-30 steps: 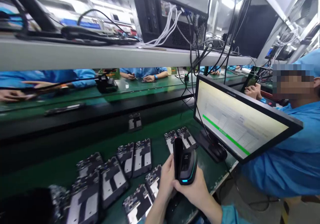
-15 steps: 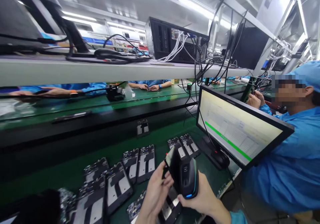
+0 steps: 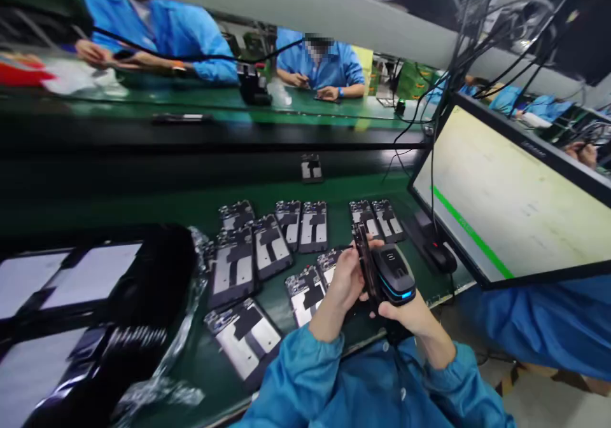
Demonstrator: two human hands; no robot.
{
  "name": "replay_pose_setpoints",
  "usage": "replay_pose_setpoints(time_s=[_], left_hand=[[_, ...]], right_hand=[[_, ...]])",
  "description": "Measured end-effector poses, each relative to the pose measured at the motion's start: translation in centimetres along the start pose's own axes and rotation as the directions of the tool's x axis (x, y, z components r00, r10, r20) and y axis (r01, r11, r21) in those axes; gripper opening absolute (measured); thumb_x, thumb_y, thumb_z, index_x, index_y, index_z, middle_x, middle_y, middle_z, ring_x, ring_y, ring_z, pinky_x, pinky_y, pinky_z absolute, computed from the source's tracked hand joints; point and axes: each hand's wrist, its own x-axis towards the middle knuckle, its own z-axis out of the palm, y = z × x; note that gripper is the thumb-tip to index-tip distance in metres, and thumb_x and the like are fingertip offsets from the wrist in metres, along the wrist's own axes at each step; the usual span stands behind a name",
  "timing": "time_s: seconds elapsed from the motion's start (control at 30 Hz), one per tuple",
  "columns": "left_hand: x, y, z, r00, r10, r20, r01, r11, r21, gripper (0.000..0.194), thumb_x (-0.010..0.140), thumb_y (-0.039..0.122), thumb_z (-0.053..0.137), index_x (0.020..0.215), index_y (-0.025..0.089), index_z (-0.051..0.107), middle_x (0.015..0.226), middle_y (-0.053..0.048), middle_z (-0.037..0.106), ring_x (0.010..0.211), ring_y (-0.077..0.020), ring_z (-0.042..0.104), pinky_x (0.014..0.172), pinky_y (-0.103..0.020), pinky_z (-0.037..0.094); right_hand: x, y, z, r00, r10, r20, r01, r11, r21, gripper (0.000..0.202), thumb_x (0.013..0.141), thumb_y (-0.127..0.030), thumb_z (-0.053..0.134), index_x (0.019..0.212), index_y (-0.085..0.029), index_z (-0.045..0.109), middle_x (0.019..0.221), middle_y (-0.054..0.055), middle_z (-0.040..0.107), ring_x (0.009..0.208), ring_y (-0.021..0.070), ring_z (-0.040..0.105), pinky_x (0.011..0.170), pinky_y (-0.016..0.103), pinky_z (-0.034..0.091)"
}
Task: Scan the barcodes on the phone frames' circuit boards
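Observation:
My left hand (image 3: 347, 278) is closed around a phone assembly (image 3: 365, 262), held on edge with its thin side toward the camera. My right hand (image 3: 413, 313) grips a black handheld scanner (image 3: 394, 272) with a lit blue strip, close beside the phone assembly. Around them, several opened phones (image 3: 314, 226) with exposed boards and silver plates lie on the green table (image 3: 191, 377). Two of these phones (image 3: 387, 220) lie just behind my hands.
A monitor (image 3: 515, 199) with a green bar stands at the right, a black mouse (image 3: 442, 256) beside it. A black tray (image 3: 167, 269) with plastic wrap sits at the left. Cables hang from the shelf (image 3: 286, 2). People in blue work across the table.
The view has tilted down and shifted left, showing the tray and more phones. The phone assembly in my left hand is now turned edge-on beside the scanner.

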Motion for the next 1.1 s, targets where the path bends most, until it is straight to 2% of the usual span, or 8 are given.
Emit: replay_pose_setpoints(time_s=[0.13, 0.27, 0.33, 0.43, 0.57, 0.7, 0.97, 1.1], left_hand=[[0.4, -0.6, -0.8, 0.988, -0.076, -0.133, 0.064, 0.993, -0.098, 0.049, 0.069, 0.059, 0.078, 0.089, 0.016, 0.065, 0.084, -0.005, 0.07, 0.082, -0.0193, 0.068, 0.081, -0.033, 0.055], [1.4, -1.7, -1.1, 0.933, 0.123, -0.339, -0.055, 0.977, 0.205, 0.045, 0.075, 0.049, 0.077, 0.103, 0.016, 0.067, 0.101, -0.007, 0.072, 0.095, -0.0197, 0.067, 0.089, -0.031, 0.051], [1.7, -2.0, -1.2, 0.907, 0.248, -0.339, -0.102, 0.914, 0.394, 0.041, 0.078, 0.046, 0.074, 0.104, 0.015, 0.068, 0.103, -0.007, 0.072, 0.1, -0.0198, 0.065, 0.092, -0.029, 0.048], [1.7, -1.9, -1.2, 0.904, 0.32, -0.285, -0.111, 0.818, 0.565, 0.035, 0.082, 0.043, 0.07, 0.101, 0.014, 0.068, 0.097, -0.006, 0.072, 0.092, -0.0187, 0.064, 0.086, -0.027, 0.048], [1.8, -2.0, -1.2, 0.902, 0.335, -0.273, -0.1, 0.776, 0.623, 0.03, 0.083, 0.042, 0.068, 0.095, 0.014, 0.066, 0.089, -0.004, 0.07, 0.081, -0.0161, 0.062, 0.076, -0.024, 0.047], [2.2, -2.6, -1.6, 0.909, 0.309, -0.279, -0.072, 0.776, 0.627, 0.028, 0.084, 0.042, 0.067, 0.093, 0.015, 0.064, 0.083, -0.002, 0.067, 0.075, -0.0148, 0.06, 0.071, -0.024, 0.047], [2.7, -3.0, -2.3, 0.895, 0.358, -0.265, -0.089, 0.727, 0.681, 0.03, 0.087, 0.047, 0.064, 0.09, 0.017, 0.06, 0.081, -0.001, 0.062, 0.075, -0.0143, 0.056, 0.071, -0.024, 0.044], [2.5, -2.4, -2.2, 0.88, 0.414, -0.231, -0.118, 0.663, 0.74, 0.032, 0.097, 0.046, 0.045, 0.079, 0.02, 0.05, 0.073, 0.001, 0.051, 0.07, -0.0132, 0.05, 0.069, -0.024, 0.04]], right_hand=[[-3.4, -1.1, -2.9, 0.976, 0.074, -0.205, -0.112, 0.977, -0.183, 0.046, 0.054, -0.039, 0.092, 0.09, -0.017, 0.074, 0.08, 0.007, 0.076, 0.074, 0.0264, 0.07, 0.071, 0.042, 0.06], [-7.1, -2.1, -4.1, 0.925, -0.046, -0.377, -0.128, 0.897, -0.423, 0.034, 0.063, -0.034, 0.087, 0.09, -0.019, 0.072, 0.081, 0.007, 0.075, 0.072, 0.0254, 0.067, 0.067, 0.038, 0.056], [-6.9, -2.4, -3.3, 0.948, -0.074, -0.31, -0.102, 0.851, -0.515, 0.027, 0.065, -0.029, 0.084, 0.086, -0.02, 0.07, 0.08, 0.004, 0.072, 0.074, 0.0245, 0.065, 0.064, 0.033, 0.054], [-4.4, -2.5, -1.5, 0.99, -0.023, -0.138, -0.058, 0.827, -0.559, 0.016, 0.072, -0.025, 0.075, 0.069, -0.019, 0.061, 0.065, -0.001, 0.062, 0.062, 0.0176, 0.056, 0.056, 0.027, 0.045], [-1.9, -2.3, -0.6, 0.993, 0.01, -0.119, -0.072, 0.847, -0.527, 0.022, 0.075, -0.025, 0.072, 0.067, -0.02, 0.052, 0.059, -0.005, 0.053, 0.054, 0.0128, 0.049, 0.052, 0.024, 0.041], [-1.7, -2.1, -0.9, 0.992, 0.082, -0.096, -0.118, 0.866, -0.486, 0.028, 0.077, -0.028, 0.07, 0.064, -0.022, 0.046, 0.05, -0.008, 0.046, 0.046, 0.0107, 0.042, 0.046, 0.024, 0.036], [-3.1, -2.1, -1.0, 0.993, -0.009, -0.12, -0.059, 0.835, -0.547, 0.02, 0.076, -0.028, 0.072, 0.07, -0.02, 0.055, 0.065, -0.002, 0.06, 0.061, 0.0157, 0.053, 0.057, 0.026, 0.046], [-3.7, -3.1, -1.0, 0.998, -0.043, -0.043, 0.013, 0.841, -0.54, 0.019, 0.078, -0.022, 0.071, 0.094, -0.019, 0.062, 0.083, 0.002, 0.069, 0.075, 0.0198, 0.062, 0.069, 0.029, 0.052]])
